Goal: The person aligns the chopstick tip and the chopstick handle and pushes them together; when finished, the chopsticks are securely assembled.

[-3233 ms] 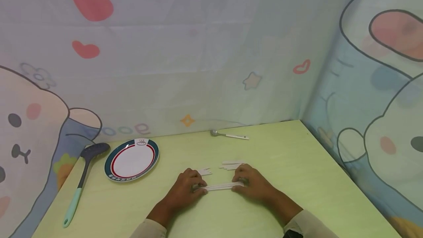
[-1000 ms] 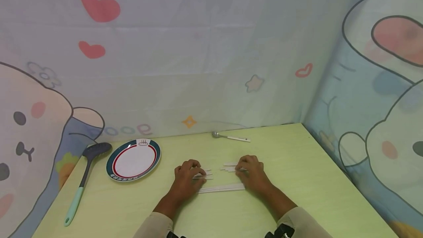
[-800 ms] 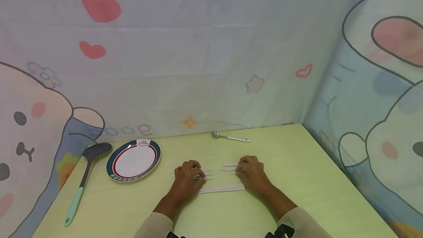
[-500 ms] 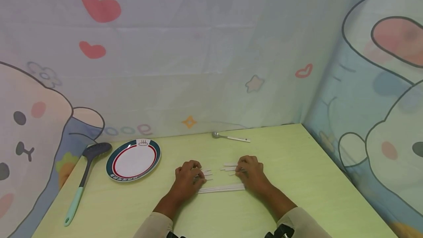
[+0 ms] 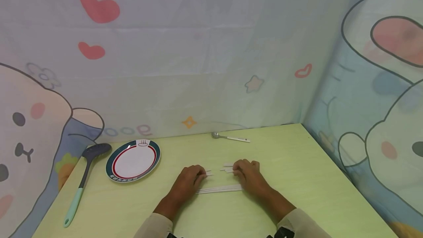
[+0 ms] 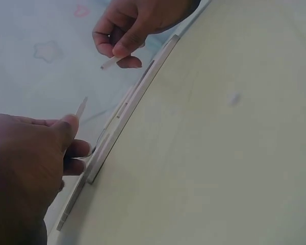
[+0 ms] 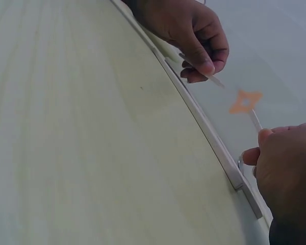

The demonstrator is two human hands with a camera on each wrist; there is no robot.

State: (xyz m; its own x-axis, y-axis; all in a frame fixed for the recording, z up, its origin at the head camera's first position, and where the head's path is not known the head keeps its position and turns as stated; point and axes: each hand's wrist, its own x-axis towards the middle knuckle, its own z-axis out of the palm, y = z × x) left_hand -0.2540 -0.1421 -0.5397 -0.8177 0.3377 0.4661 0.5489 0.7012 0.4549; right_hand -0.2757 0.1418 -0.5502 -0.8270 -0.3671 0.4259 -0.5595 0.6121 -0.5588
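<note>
White short sticks [image 6: 82,106] are pinched by left hand [image 5: 186,183] and right hand [image 5: 251,180], higher in the frame than the long sticks [image 5: 220,189] at lower centre; arranging seems in hand, level lowering probably called for.

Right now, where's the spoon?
Head view: the spoon lies near the table's back edge, right of the plate, beyond the sticks at the right hand.

White sticks [image 5: 219,189]: several, exact count unclear. Two hands [image 5: 187,182], one plate [image 5: 133,161], one ladle [image 5: 85,172], one spoon [image 5: 232,138].
</note>
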